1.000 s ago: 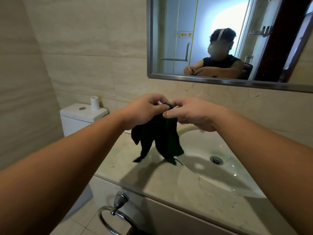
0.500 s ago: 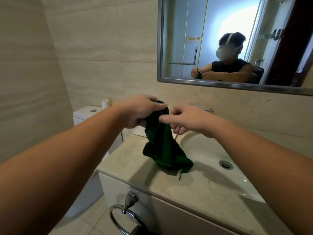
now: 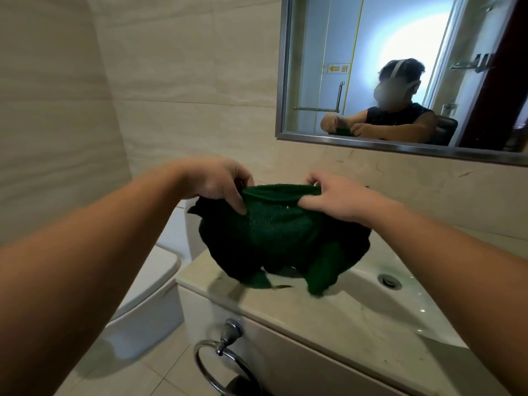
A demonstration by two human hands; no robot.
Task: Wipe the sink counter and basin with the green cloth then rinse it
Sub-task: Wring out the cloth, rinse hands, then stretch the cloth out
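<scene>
Now that the hands have pulled apart, the green cloth [image 3: 281, 232] is spread wide between them instead of hanging as a bunched strip the way it did a second ago. Left hand [image 3: 220, 181] pinches the top edge at the left, right hand [image 3: 334, 198] pinches it at the right; both are clamped on the fabric, thumbs in front, fingers behind.

Cloth position: held in the air over the left end of the counter [image 3: 285, 310]. Lower corners hang down to the counter surface and the basin [image 3: 371, 290] rim; they look to be touching or just about, can't tell for sure. The camera has also come in closer and lower than before, so the sink fills more of the view.

Drain [image 3: 389, 280] is visible and the basin is unobstructed. Faucet isn't in view, likely hidden behind the right hand and cloth. Towel ring [image 3: 220, 364] on the cabinet front and toilet [image 3: 148, 284] to the left are not involved.

Read: this is prep, opening the cloth to get a flat wiping face. No wiping stroke on the counter or basin yet by the look of it, and rinse is further off. Next move probably needs the cloth laid flat or folded into a pad under one palm, then pressed down on the counter.
</scene>
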